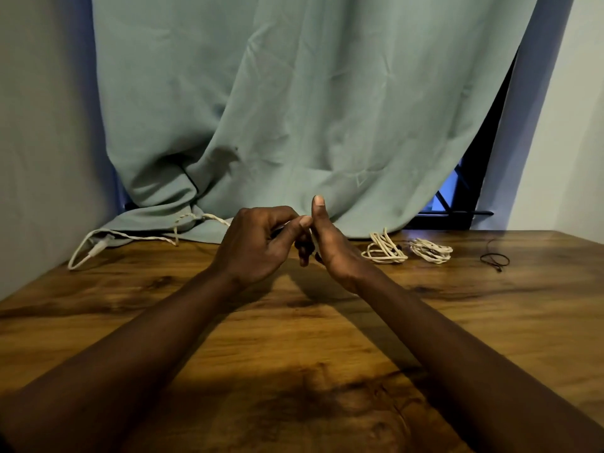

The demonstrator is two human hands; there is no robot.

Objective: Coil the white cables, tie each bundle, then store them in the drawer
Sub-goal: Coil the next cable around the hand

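L hand (258, 246) & R hand (333, 253) grip white cable (147, 238) running left.

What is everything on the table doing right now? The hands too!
loose cable, uncoiled, runs to the hands
left hand, pinches loose cable
right hand, thumb up, hold unclear
inner bundle, coiled, lying free
outer bundle, coiled, lying free
black tie, lying unused
curtain, draped onto table

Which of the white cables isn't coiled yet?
The left cable, trailing loose toward the left hand; the inner bundle and outer bundle on the right are coiled.
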